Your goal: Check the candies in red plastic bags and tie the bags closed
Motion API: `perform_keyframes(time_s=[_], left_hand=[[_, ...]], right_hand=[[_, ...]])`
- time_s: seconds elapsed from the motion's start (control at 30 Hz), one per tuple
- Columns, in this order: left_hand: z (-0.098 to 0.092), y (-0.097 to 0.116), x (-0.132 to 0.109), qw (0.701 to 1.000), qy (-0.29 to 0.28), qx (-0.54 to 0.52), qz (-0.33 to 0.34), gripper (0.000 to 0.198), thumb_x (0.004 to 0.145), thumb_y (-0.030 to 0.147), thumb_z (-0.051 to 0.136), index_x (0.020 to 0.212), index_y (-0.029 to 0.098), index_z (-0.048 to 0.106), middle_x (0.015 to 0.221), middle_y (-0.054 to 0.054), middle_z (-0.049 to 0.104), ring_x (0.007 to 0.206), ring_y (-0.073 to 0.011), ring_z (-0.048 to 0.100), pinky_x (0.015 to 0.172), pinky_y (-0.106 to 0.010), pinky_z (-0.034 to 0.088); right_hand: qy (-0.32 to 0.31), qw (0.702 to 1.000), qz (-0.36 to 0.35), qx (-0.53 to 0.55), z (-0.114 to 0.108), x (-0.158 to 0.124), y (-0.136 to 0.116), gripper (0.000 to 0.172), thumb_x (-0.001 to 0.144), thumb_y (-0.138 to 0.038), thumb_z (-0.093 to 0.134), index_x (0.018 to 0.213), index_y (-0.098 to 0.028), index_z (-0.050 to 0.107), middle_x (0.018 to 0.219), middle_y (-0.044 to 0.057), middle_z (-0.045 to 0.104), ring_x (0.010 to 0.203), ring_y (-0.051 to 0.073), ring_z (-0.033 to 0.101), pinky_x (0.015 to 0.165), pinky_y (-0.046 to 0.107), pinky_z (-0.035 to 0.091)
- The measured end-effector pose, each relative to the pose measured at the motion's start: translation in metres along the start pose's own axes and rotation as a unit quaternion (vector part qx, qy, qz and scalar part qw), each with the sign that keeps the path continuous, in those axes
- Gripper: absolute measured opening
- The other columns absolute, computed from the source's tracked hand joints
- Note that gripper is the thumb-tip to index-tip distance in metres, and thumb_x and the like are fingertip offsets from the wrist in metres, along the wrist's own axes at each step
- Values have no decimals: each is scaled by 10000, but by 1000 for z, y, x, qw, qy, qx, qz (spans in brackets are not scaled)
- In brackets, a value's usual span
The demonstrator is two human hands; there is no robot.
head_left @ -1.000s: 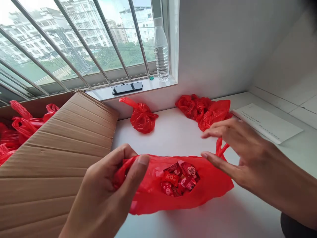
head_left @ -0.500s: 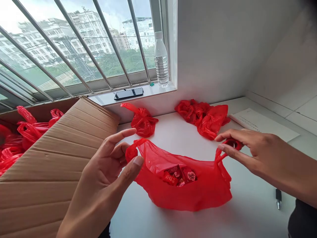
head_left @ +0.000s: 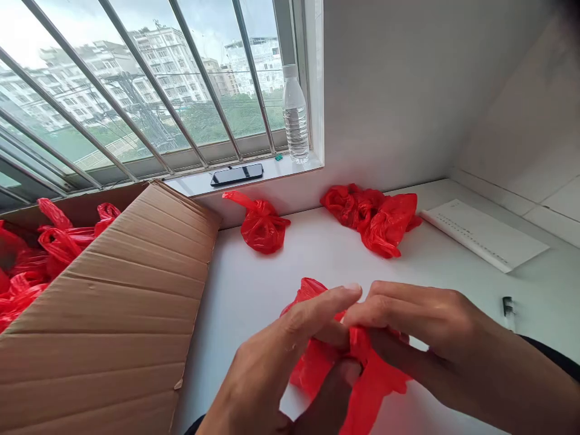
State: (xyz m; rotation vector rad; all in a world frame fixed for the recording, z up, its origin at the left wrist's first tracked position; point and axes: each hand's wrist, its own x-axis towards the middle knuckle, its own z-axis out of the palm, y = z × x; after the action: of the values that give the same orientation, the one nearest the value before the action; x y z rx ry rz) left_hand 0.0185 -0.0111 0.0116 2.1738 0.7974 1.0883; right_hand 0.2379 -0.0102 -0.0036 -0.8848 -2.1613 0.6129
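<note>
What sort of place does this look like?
Probably a room in a home or small office, seemingly above ground level: a barred window looks out across buildings, a phone lies on the sill, and paper lies on a white tabletop.

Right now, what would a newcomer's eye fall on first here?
Probably the bright red plastic bag, low near the middle, gripped by the left hand and the right hand. Next, the big cardboard box at left, with more red bags inside. The barred window fills the upper left.
</note>
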Motion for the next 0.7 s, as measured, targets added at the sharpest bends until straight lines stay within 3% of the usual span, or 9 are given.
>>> perform_keyframes(time_s=[0.1,0.2,0.27,0.33,0.5,0.6,0.7], left_hand=[[-3,-4,2,995,-29,87,-25,668,881,89,669,1475,323,475,1134,-10,669,1023,-140,665,949,-218,537],[-2,-7,6,989,-88,106,-61,519,888,145,698,1370,301,586,1280,-53,593,1115,-177,624,952,-246,537],[-1,-8,9,991,-91,65,-78,259,944,145,622,1163,271,681,1195,-44,613,1028,-156,632,870,-231,541],[0,-6,11,993,-60,12,-96,145,997,181,551,1001,238,685,1066,-30,642,915,-136,631,794,-223,525],[0,-5,12,962,53,-198,-182,333,1058,393,451,847,232,652,758,10,662,709,-127,626,752,-243,526],[1,-12,12,929,73,-287,-220,355,1032,486,484,821,234,619,545,59,501,512,-92,523,670,-239,512],[4,-17,12,926,89,-266,-254,364,1010,529,503,829,231,605,535,78,313,439,-60,307,451,-175,333]], right_hand=[[44,999,-13,-4,-1,-1,1,155,1030,-137,508,1071,-255,600,829,-39,606,705,85,565,634,212,447],[62,998,-17,7,-4,-4,2,216,1005,-109,544,1124,-281,600,859,-46,623,727,77,587,673,198,471],[69,998,-7,7,-7,-6,2,225,995,-144,577,1142,-312,606,860,-53,639,707,81,601,665,195,495],[104,994,31,-1,-10,-8,2,214,982,-222,626,1158,-343,614,895,-51,679,721,99,640,654,197,531],[256,957,137,-24,-17,-9,-2,158,923,-417,706,1064,-351,685,975,-29,730,831,168,713,697,242,612],[294,949,103,-34,-21,-10,-2,79,925,-393,705,997,-363,710,943,-15,707,823,183,687,670,278,602],[287,957,42,-12,-25,-12,1,133,929,-299,698,1033,-381,712,978,-4,700,859,183,682,669,276,594]])
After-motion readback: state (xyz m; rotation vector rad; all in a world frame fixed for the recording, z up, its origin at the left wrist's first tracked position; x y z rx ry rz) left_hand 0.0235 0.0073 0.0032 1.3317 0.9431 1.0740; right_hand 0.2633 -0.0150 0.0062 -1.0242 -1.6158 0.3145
